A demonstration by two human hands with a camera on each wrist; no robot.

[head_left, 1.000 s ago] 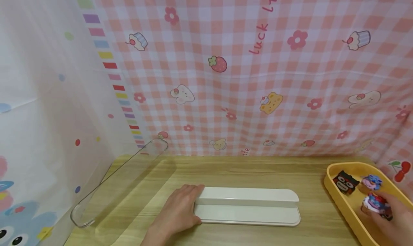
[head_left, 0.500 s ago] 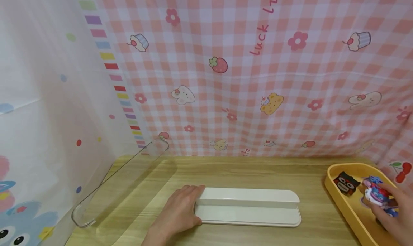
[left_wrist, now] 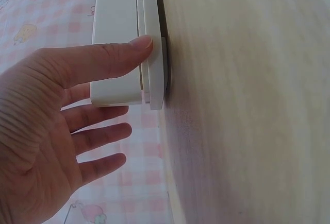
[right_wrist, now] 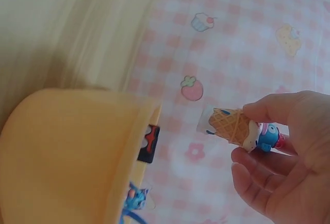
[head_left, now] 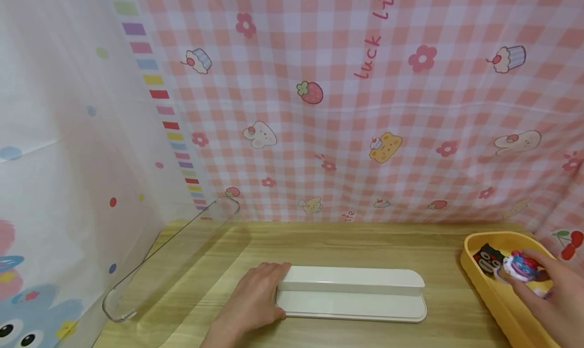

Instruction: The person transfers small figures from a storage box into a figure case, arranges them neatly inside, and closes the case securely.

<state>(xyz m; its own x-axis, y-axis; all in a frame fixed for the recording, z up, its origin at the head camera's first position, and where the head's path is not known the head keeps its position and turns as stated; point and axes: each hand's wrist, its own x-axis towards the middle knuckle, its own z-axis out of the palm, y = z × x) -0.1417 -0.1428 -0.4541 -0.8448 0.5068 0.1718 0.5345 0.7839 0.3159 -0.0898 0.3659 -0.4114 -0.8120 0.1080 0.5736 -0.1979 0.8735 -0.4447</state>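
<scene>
My left hand (head_left: 251, 300) grips the left end of a white two-step display stand (head_left: 351, 306) on the wooden table. In the left wrist view its thumb lies on the stand's front edge, with three fingers extended beyond the end. At the right, my right hand (head_left: 554, 292) pinches a small figurine (right_wrist: 232, 126) between thumb and fingers, above the yellow tray (head_left: 485, 300). The figurine has a waffle-cone body, a blue face, red on top and a clear base; it is tilted on its side. A black square-headed figurine (head_left: 487, 259) remains in the tray.
A blue figurine (right_wrist: 135, 198) shows at the tray's rim in the right wrist view. At the left, a clear curved plastic cover (head_left: 119, 315) stands lengthwise on the table. A pink checked cloth (head_left: 347, 110) hangs behind the table's back edge.
My right hand has raised the cone figurine from among the others in the tray and shifted it slightly up and left. The left hand and the stand stay in place.
</scene>
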